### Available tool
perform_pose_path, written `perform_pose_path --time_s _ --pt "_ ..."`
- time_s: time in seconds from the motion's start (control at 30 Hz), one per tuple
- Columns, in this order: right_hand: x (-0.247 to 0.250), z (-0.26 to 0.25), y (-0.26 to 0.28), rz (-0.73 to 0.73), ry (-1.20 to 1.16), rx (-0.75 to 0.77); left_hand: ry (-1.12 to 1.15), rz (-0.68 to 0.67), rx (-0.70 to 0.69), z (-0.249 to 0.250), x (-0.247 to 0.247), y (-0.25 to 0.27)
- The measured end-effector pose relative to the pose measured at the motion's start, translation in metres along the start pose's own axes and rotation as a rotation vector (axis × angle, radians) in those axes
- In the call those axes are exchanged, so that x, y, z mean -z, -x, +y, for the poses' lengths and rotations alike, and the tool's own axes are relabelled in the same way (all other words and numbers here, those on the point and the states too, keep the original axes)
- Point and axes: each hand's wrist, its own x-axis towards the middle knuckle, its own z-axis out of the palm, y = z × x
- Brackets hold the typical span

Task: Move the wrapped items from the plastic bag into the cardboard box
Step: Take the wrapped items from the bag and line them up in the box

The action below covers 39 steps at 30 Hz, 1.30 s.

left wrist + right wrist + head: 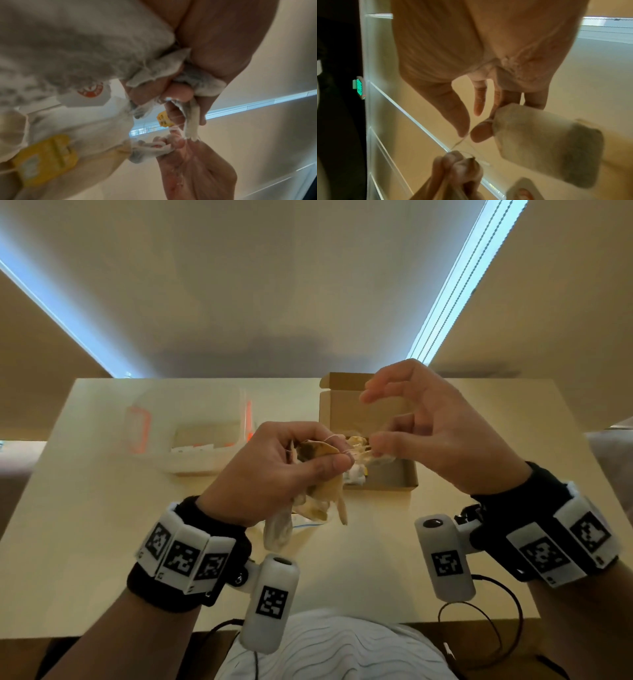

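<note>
My left hand [329, 455] grips a bundle of wrapped tea bags [322, 491] above the table; several hang below the palm. The left wrist view shows the tea bags [82, 54] and their yellow tags [46, 155] close up. Thin strings run from the bundle to my right hand [380, 450], which pinches one tea bag [539, 142] by its top and string, the other fingers raised. Both hands hover just before the open cardboard box [397, 479], which holds a few wrapped items [356, 474]. A clear plastic bag [308, 524] lies on the table under the left hand.
A clear plastic container [191, 433] with orange clips stands at the back left of the pale table [102, 525]. The box's lid flap [342, 380] stands up at the far side. Cables hang at the near table edge.
</note>
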Motion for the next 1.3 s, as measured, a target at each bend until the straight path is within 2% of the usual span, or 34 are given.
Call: perform_pose_path --time_s 0.13,0.27,0.33,0.57,0.67,0.77,0.87,0.93,1.1,1.23,1.3 --pt "-0.001 -0.006 0.013 -0.05 0.142 0.077 0.014 -0.009 0.011 0.009 0.003 0.007" --pt "-0.003 -0.014 0.021 0.023 0.387 0.232 0.018 -0.009 0.038 0.018 0.007 0.013" --pt "-0.003 -0.014 0.023 0.051 0.457 0.258 -0.012 -0.005 0.044 0.025 0.008 0.016" --pt "-0.006 -0.019 0.025 0.082 0.532 0.327 -0.218 0.002 0.037 0.035 0.01 0.022" --pt "-0.008 -0.017 0.023 0.087 0.506 0.352 -0.221 -0.004 0.04 0.039 0.006 0.02" --pt "-0.006 -0.014 0.019 0.007 0.48 0.323 -0.273 0.003 0.04 0.038 0.004 0.015" --pt "-0.004 -0.005 0.016 -0.113 0.396 0.205 -0.326 0.08 0.041 0.029 0.007 0.011" --pt "-0.005 0.002 0.015 -0.092 0.357 0.132 -0.34 0.117 0.027 0.023 0.009 0.009" --pt "-0.01 0.012 0.016 0.026 0.311 0.065 -0.422 0.123 0.008 0.015 0.01 0.007" --pt "-0.008 0.014 0.015 0.045 0.361 0.069 -0.543 0.078 -0.013 0.01 0.01 0.005" --pt "-0.007 0.014 0.014 0.052 0.308 0.075 -0.536 0.057 -0.008 0.007 0.011 0.004"
